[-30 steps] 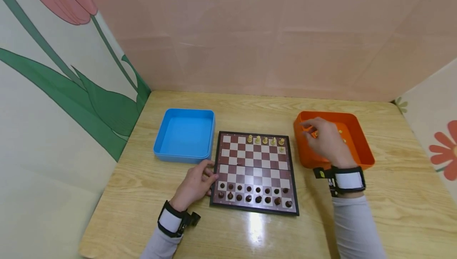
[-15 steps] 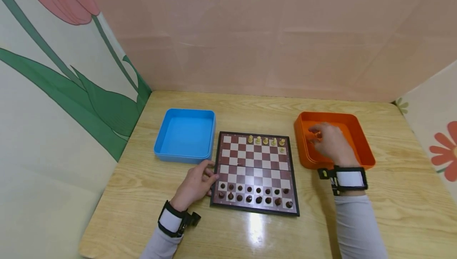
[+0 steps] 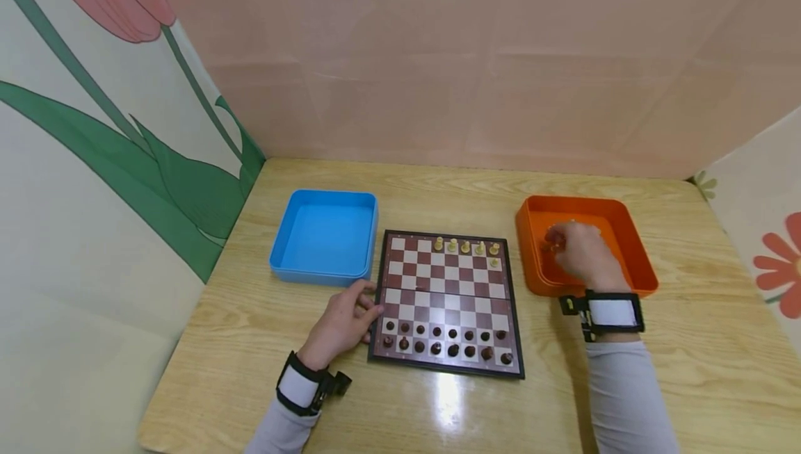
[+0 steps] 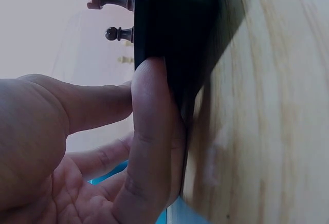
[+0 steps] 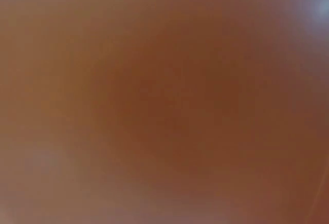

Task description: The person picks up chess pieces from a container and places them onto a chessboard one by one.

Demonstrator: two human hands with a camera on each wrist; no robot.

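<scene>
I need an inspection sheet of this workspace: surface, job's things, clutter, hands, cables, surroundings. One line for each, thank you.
Surface: wooden table, glare near the front edge.
Job's things: chessboard with dark pieces in its two near rows and a few light pieces at the far edge; orange tray to its right.
Clutter: blue tray, nothing seen in it.
Hands: left hand grips the board's left edge; right hand is inside the orange tray, its grip not visible.
Cables: nothing seen.
Surroundings: pink back wall, flower-printed side panels.
</scene>
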